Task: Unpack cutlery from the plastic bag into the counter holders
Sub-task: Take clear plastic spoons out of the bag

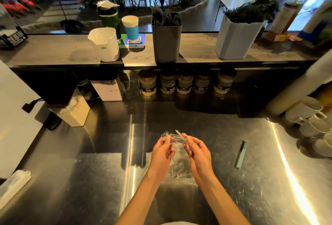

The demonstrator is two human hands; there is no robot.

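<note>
Both hands [162, 150] [197, 151] pinching clear cutlery [177, 137], white holder [106, 45] (marked "CRBW")

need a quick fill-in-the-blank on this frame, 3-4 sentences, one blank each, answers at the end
1. Both hands, left hand and right hand, hold a bundle of clear plastic ____ above the steel worktop.
2. The dark grey square holder stands between the light grey holder and the white ____ on the shelf.
3. A crumpled clear plastic bag lies ____ the hands.
4. The slim grey-green tool lies to the ____ of the hands.

Missing words: cutlery; jug; below; right
</note>
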